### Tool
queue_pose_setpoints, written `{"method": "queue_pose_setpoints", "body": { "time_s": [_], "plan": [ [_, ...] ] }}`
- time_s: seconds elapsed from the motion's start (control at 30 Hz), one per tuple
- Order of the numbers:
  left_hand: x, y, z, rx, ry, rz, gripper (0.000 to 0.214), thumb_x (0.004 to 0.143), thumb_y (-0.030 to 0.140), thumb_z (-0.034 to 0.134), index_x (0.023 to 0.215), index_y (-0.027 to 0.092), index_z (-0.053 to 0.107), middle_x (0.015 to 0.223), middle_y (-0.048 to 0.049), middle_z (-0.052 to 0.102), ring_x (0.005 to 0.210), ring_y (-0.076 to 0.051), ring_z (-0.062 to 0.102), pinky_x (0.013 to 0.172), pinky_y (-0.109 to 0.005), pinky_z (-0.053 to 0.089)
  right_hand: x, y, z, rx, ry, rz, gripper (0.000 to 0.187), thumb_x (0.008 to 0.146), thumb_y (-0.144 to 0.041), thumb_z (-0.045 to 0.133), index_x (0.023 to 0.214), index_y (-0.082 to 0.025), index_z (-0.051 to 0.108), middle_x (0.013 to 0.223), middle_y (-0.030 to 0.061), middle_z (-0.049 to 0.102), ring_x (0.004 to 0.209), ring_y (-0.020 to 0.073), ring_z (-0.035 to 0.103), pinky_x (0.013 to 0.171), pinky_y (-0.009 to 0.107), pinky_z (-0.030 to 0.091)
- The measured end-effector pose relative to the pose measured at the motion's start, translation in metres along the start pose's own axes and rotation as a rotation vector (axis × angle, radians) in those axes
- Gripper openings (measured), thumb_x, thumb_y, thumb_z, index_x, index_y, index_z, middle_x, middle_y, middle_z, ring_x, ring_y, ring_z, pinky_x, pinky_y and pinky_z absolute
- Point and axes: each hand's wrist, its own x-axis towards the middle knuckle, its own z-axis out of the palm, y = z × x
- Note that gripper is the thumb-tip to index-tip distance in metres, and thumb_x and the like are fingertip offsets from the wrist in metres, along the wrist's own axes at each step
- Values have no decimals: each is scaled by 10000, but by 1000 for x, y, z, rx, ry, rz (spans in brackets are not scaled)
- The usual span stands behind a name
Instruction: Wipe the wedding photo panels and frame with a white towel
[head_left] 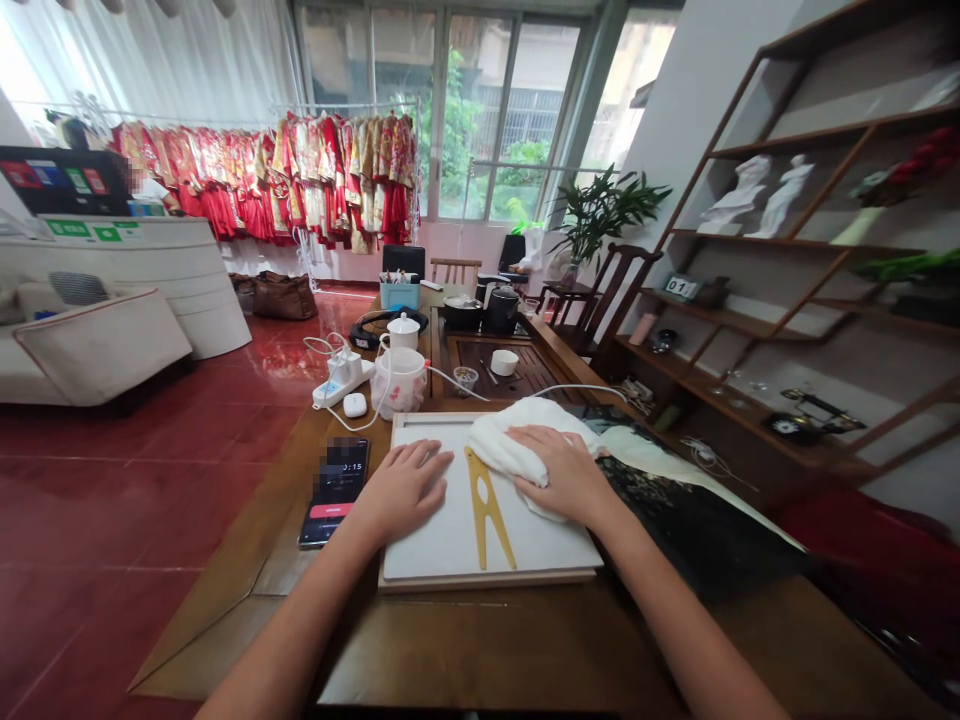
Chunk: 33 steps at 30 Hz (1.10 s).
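Observation:
My left hand [401, 490] lies flat with fingers spread on the left part of a white board [439, 545] in a pale wooden frame. On the board's right side is a bunched white cloth [502, 440]; my right hand [566, 470] is over it, thumb and fingers around its near part. Between the hands lies a yellow, flat, tong-shaped tool [482, 510] with two legs pointing toward me and an oval hole. Its upper end touches or sits just under the cloth's edge. What lies under the cloth is hidden.
A phone [335, 495] rests left of the board. Beyond it are a power strip [343, 380], a white earbud case [355, 405], a white container [399, 382] and a tea tray [480, 350] with a white cup [504, 362]. Dark patterned fabric [675, 510] covers the table's right.

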Motion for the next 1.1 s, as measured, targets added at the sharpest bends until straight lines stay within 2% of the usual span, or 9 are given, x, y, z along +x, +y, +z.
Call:
{"method": "queue_pose_setpoints", "body": {
  "time_s": [0.17, 0.37, 0.53, 0.6, 0.7, 0.77, 0.97, 1.1],
  "plan": [
    [0, 0, 0, -6, 5, 5, 406, 939, 320, 406, 1342, 275, 438, 1382, -53, 462, 1282, -242, 401, 1070, -424, 310, -14, -2, -4, 64, -69, -104, 581, 778, -351, 557, 1345, -265, 463, 1376, 81, 506, 1252, 299, 442, 994, 526, 306],
    [0, 0, 1, 1, 2, 2, 402, 941, 319, 402, 1339, 274, 439, 1383, -53, 461, 1282, -241, 401, 1072, -423, 307, -20, -5, -7, 64, -33, -64, 577, 754, -327, 573, 1321, -256, 492, 1344, 92, 536, 1228, 313, 461, 969, 529, 326],
    [1, 0, 1, -1, 9, 9, 400, 943, 320, 406, 1338, 277, 443, 1377, -54, 466, 1281, -239, 404, 1072, -416, 310, -27, -16, -11, 129, -96, -184, 590, 733, -294, 588, 1314, -277, 487, 1352, 58, 531, 1253, 281, 444, 1008, 496, 293],
    [1, -1, 1, 2, 7, 8, 401, 945, 319, 403, 1342, 277, 439, 1381, -54, 462, 1282, -237, 403, 1071, -413, 313, -27, -11, -12, 127, -94, -174, 562, 737, -309, 591, 1291, -277, 504, 1343, 49, 540, 1250, 276, 447, 999, 486, 302],
    [0, -1, 2, 5, 5, 5, 400, 945, 322, 402, 1341, 275, 440, 1380, -53, 464, 1283, -237, 400, 1071, -412, 314, -27, -2, -11, 85, -41, -84, 553, 746, -329, 588, 1289, -263, 505, 1331, 59, 551, 1233, 289, 458, 968, 494, 317],
    [0, -1, 2, 8, 6, 6, 399, 944, 323, 403, 1338, 274, 441, 1379, -52, 465, 1284, -237, 400, 1072, -412, 311, -28, -5, -10, 66, -19, -63, 569, 744, -320, 585, 1302, -260, 492, 1333, 63, 548, 1228, 295, 459, 967, 505, 307],
    [0, -1, 3, 17, 8, 9, 401, 946, 318, 403, 1342, 268, 435, 1383, -57, 460, 1283, -238, 401, 1072, -414, 310, -36, -29, -15, 137, -115, -228, 563, 723, -310, 598, 1276, -295, 497, 1364, 26, 519, 1252, 272, 437, 1010, 481, 263],
    [0, -1, 2, 13, 7, 12, 401, 947, 316, 400, 1344, 270, 432, 1382, -55, 461, 1282, -237, 402, 1069, -417, 315, -37, -16, -13, 116, -49, -169, 546, 728, -297, 588, 1267, -263, 506, 1332, 54, 549, 1233, 277, 454, 983, 474, 285]
  ]
}}
